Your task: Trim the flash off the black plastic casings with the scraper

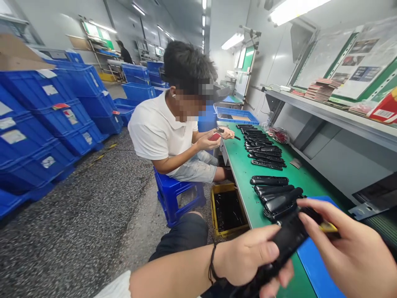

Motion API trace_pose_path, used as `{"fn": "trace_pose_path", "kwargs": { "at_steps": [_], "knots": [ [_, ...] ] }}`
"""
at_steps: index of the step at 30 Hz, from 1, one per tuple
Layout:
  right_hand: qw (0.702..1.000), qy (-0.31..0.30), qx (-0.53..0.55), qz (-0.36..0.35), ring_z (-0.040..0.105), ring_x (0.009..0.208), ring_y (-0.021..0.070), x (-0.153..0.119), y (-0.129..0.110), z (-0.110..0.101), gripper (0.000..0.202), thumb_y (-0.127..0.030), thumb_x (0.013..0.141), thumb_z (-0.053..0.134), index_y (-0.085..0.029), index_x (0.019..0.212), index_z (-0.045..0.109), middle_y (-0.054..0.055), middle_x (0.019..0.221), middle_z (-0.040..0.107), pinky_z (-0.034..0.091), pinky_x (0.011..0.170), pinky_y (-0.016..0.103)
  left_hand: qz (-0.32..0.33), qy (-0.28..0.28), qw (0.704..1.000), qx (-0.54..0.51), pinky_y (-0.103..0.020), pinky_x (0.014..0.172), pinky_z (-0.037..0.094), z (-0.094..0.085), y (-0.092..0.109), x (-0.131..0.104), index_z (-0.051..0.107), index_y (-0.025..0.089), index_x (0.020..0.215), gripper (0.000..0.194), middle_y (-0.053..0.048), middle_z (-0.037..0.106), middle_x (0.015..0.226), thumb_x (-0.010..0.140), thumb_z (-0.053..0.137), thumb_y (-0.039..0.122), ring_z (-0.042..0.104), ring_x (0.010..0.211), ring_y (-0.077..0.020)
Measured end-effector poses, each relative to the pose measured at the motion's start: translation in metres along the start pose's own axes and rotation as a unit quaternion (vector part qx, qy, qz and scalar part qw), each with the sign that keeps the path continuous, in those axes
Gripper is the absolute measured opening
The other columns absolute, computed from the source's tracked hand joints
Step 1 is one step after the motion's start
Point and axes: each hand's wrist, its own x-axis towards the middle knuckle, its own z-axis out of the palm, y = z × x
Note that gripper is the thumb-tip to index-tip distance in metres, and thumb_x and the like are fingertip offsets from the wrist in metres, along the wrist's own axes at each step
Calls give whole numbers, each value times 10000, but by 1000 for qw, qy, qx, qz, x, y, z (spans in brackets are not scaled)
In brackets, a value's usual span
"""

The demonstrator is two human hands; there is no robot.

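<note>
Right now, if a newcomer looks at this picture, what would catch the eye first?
Probably the person in a white shirt, seated near the centre. Next, the left hand and right hand on a black part, lower right, near similar black pieces on the green table. Blue crates stand stacked at the left.

Stacked blue crates point(49, 124) (some bearing paper labels) stand at nine o'clock, a blue stool point(182, 187) at seven, a loaded shelf point(297, 102) at two.
</note>
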Motion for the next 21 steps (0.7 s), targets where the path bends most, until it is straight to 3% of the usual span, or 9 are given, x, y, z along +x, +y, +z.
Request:
{"fn": "trace_pose_path", "kwargs": {
  "at_steps": [2,3,6,8,12,16,21],
  "knots": [
    [999,37,27,-20,586,557,96,14,-21,19,308,-462,1007,642,-258,1235,681,-10,847,668,459,497,212,37,109,992,-50,-193,389,418,-5,5,-12,541,188,1189,467,-19,623,851,1011,538,620,516,404,-72],
    [997,19,68,-42,605,601,104,21,-32,28,235,-386,1011,635,-253,1202,674,-8,843,651,465,520,209,64,161,984,-49,-193,371,413,-7,11,-18,549,178,1128,447,-16,621,835,1028,502,611,496,382,-66],
    [963,-155,197,-100,628,683,110,31,-63,55,98,-235,976,653,-256,1069,676,-10,867,629,487,597,206,117,266,957,1,-199,386,446,-10,30,-33,597,149,1092,488,-10,618,780,1061,423,604,513,390,-75],
    [942,-215,235,-109,609,661,100,30,-74,71,63,-205,959,672,-245,1005,688,-6,892,621,473,595,210,128,307,942,41,-199,384,443,-10,39,-39,625,138,1157,499,-18,634,791,1062,440,592,538,410,-85],
    [936,-157,291,-125,580,648,100,20,-75,97,155,-169,1009,586,-215,905,692,0,818,604,445,595,215,95,334,935,74,-212,365,402,-6,41,-46,656,141,1226,521,2,605,667,1060,448,590,500,373,-101],
    [938,-105,316,-102,605,642,106,12,-74,104,194,-136,1009,560,-208,890,694,-4,767,629,456,597,220,89,383,916,86,-215,401,421,-4,34,-48,681,159,1134,446,11,586,605,1050,502,559,506,399,-111],
    [959,83,259,-73,606,629,117,14,-75,91,84,-166,998,646,-219,956,697,-8,763,657,463,599,236,77,352,933,-5,-218,355,373,-7,21,-61,609,157,859,515,10,542,595,1072,388,571,402,322,-79]
  ]
}}
